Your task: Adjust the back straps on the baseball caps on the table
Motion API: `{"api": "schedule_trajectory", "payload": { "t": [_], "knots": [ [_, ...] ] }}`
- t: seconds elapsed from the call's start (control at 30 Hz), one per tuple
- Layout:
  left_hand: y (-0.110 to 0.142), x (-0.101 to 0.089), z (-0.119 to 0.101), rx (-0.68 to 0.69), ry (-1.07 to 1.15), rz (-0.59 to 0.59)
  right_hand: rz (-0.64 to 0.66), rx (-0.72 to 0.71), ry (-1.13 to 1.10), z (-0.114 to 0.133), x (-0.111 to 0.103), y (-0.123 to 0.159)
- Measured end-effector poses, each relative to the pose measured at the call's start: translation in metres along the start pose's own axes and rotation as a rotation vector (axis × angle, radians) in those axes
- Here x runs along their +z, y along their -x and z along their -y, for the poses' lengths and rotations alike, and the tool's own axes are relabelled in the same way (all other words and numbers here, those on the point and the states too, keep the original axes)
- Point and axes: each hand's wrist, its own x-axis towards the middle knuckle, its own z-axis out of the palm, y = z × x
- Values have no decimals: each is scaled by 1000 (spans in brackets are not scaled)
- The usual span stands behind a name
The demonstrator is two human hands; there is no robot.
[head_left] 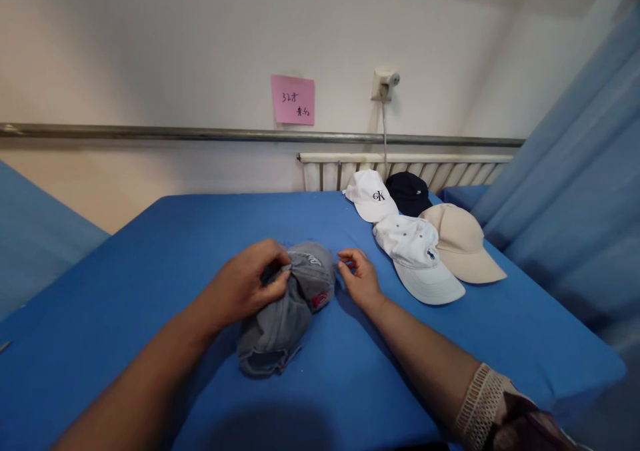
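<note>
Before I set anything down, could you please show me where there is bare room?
The blue-covered table looks bare beyond the left hand, towards the pale wall, and between the right forearm and blue curtain. It is crowded at the far right, with four fabric caps, and around the crumpled grey fabric cap.

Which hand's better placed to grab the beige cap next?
Right, I'd say: the right hand looks empty and is nearer the beige cap, while the left hand pinches the gray cap.

Pink handwritten note (294, 101) on wall (200, 51), above metal rail (225, 133); socket (381, 85) with plug, right of note; radiator (350, 159) below rail.
</note>
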Motion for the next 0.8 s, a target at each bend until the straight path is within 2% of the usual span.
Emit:
{"api": "schedule_trajectory", "payload": {
  "t": [0.13, 0.27, 0.4, 0.57, 0.67, 0.73, 0.8],
  "knots": [
    [-18, -22, -26, 110, 7, 226, -59, -22, -12, 2, -12, -9],
    [-34, -36, -39, 121, 39, 302, -86, -28, -27, 2, -22, -17],
    [-56, -34, -34, 172, -10, 387, -70, 4, -64, 2, -25, -19],
    [-90, -22, -25, 377, -212, 434, 10, 11, -119, 7, -22, -16],
    [-101, -11, -16, 448, -312, 385, 36, -20, -95, 7, -18, -14],
    [-97, 0, -1, 396, -317, 235, 46, -23, -48, 5, -14, -13],
    [-84, 17, 20, 246, -211, 34, 33, 11, 8, -1, -9, -13]
  ]
}}
